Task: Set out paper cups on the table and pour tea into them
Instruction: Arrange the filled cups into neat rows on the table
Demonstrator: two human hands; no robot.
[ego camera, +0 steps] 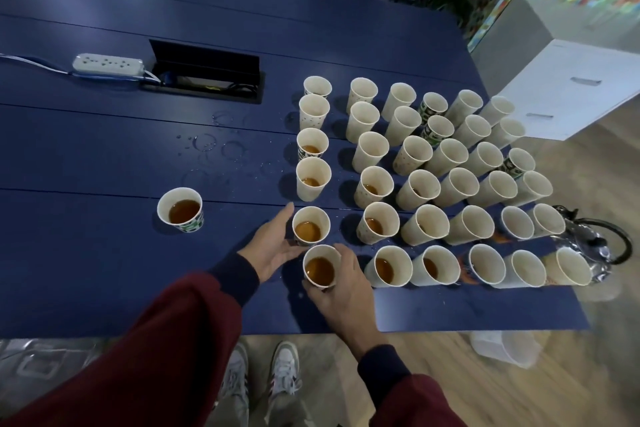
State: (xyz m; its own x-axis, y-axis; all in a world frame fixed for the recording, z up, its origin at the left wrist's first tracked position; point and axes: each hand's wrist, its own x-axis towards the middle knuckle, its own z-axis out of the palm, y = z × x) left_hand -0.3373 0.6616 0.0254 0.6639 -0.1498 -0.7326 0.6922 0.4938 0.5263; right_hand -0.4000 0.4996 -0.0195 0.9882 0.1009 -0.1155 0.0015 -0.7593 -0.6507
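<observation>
Several paper cups stand in rows on the blue table (104,253); those nearest me hold brown tea. My right hand (341,291) wraps around the nearest tea-filled cup (321,266) at the front left corner of the rows. My left hand (273,248) is cupped, fingers apart, against the left side of the tea cup (310,226) just behind it. One more filled cup (180,210) stands alone to the left. A glass teapot (592,243) with a dark handle sits at the right end of the rows, partly behind cups.
Wet rings and drops (214,146) mark the table left of the cups. A white power strip (107,64) and an open cable box (207,74) lie further back. A white cabinet (571,90) stands right of the table. A clear container (502,348) sits on the floor.
</observation>
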